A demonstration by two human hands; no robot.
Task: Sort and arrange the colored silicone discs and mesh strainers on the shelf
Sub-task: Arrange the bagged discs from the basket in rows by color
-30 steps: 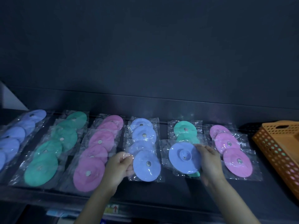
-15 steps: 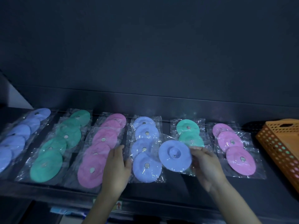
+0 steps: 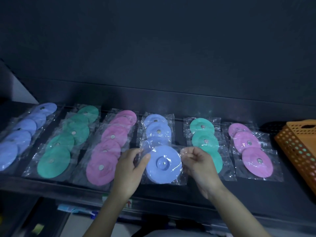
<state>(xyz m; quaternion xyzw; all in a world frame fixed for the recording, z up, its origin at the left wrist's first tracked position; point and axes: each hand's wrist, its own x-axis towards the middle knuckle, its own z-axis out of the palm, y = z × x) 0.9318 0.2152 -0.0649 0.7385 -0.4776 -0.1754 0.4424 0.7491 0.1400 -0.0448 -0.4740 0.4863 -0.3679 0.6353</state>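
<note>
1. The dark shelf carries six rows of discs, each disc in a clear bag.
2. From the left: blue row, green row, pink row, second blue row, second green row, second pink row.
3. The front blue disc is at the near end of the second blue row.
4. An orange perforated basket stands at the right end.

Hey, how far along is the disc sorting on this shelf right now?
Mostly done: six single-colour rows of bagged discs lie on the shelf, blue, green, pink, twice over. In hand: the left hand and right hand pinch the bag of a blue disc at the front of the middle blue row. Left: setting it down; whether the orange basket holds more, I cannot tell.
</note>
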